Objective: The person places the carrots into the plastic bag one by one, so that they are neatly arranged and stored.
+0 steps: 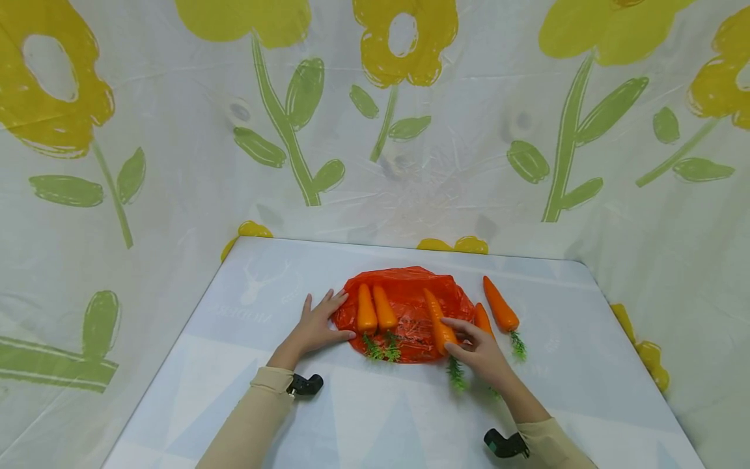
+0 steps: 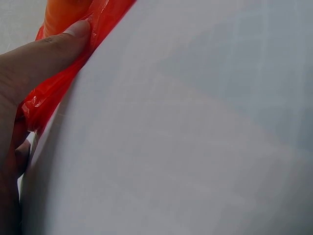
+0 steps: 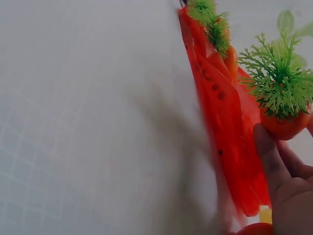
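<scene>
A red plastic bag point(image 1: 410, 339) lies flat on the table. Two toy carrots point(image 1: 366, 311) with green tops rest side by side on its left part. My right hand point(image 1: 482, 355) pinches another carrot point(image 1: 439, 326) between thumb and fingers over the bag's right part; its leafy top point(image 3: 281, 81) points toward me. My left hand point(image 1: 316, 327) lies with fingers spread at the bag's left edge, the thumb point(image 2: 63, 46) touching the red plastic.
To the right of the bag lies a loose carrot point(image 1: 500, 305), with another carrot point(image 1: 482, 318) partly hidden behind my right hand. The pale patterned table point(image 1: 375, 417) ends at a flower-printed curtain point(image 1: 445, 163) behind and at both sides.
</scene>
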Demonstrator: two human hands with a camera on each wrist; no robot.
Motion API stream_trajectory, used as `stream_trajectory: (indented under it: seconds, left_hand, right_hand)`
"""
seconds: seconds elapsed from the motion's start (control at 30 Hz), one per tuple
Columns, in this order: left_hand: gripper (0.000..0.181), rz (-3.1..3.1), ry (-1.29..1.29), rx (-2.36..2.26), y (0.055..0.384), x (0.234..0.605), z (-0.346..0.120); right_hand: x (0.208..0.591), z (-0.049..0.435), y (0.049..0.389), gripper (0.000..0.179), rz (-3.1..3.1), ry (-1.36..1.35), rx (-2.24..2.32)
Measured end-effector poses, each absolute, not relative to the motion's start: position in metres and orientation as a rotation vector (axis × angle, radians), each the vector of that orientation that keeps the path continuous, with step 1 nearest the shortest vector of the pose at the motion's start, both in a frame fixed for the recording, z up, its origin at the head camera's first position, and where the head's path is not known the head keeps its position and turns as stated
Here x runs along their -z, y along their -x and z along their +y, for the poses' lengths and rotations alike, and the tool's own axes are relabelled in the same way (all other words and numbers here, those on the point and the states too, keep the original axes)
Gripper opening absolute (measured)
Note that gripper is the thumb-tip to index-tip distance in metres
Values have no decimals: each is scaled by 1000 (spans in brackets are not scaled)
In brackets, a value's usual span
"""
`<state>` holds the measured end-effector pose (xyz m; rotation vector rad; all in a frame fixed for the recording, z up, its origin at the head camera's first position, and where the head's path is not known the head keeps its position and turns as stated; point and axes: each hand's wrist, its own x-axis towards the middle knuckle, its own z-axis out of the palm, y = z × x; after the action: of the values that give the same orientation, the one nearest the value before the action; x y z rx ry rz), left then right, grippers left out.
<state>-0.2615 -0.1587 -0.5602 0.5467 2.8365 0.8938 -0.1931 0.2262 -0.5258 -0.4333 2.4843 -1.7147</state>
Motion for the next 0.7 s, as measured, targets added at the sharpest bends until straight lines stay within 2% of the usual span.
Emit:
stream_trajectory:
  seconds: [0.3, 0.7]
  left_hand:
    - [99, 2827, -537, -885, 260, 557, -158]
    - [99, 2829, -546, -883, 262, 559, -158]
  right_hand:
    - [526, 218, 197, 46, 2508, 473, 1667]
    - [525, 205, 208, 48, 2515, 300, 1592]
